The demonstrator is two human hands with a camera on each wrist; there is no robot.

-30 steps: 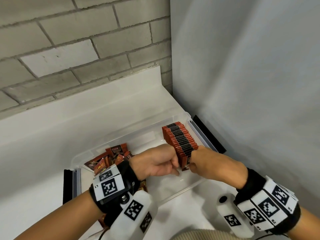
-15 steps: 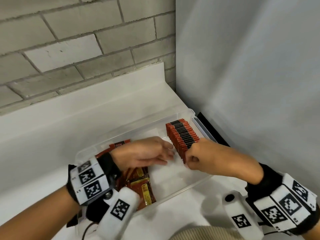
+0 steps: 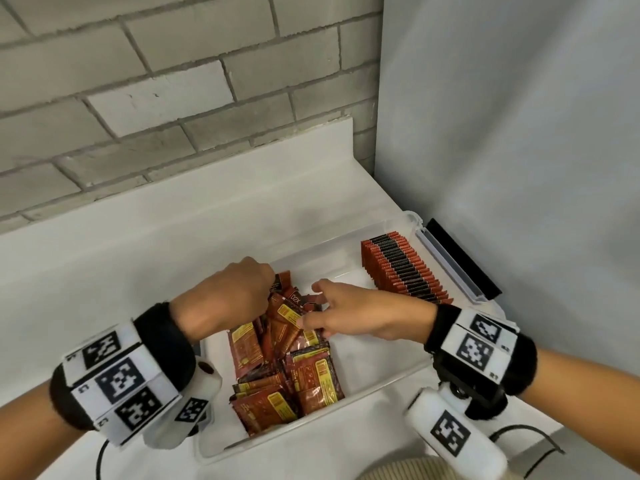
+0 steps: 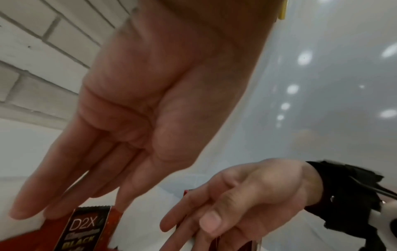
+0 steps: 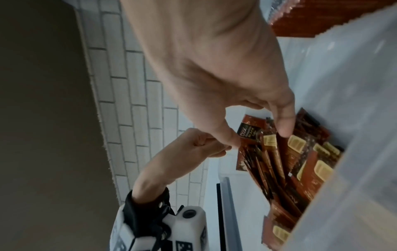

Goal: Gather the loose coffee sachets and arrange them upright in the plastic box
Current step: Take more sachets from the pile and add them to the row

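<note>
Both hands (image 3: 349, 315) reach loose sachets (image 3: 287, 372) lying flat, long axes mixed.

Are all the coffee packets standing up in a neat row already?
No, a loose pile lies jumbled in the plastic box beside the upright row.

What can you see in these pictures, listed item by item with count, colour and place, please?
Plastic box: one, clear, on the white counter in the corner.
Upright sachets: one packed row, red and black, at the box's right end.
Loose sachets: a heap, count unclear, red with yellow labels, at the box's left end.
Counter: one, white, under the box.
Brick wall: grey, behind.
Left hand: over the heap's far end.
Right hand: reaching into the heap.
</note>
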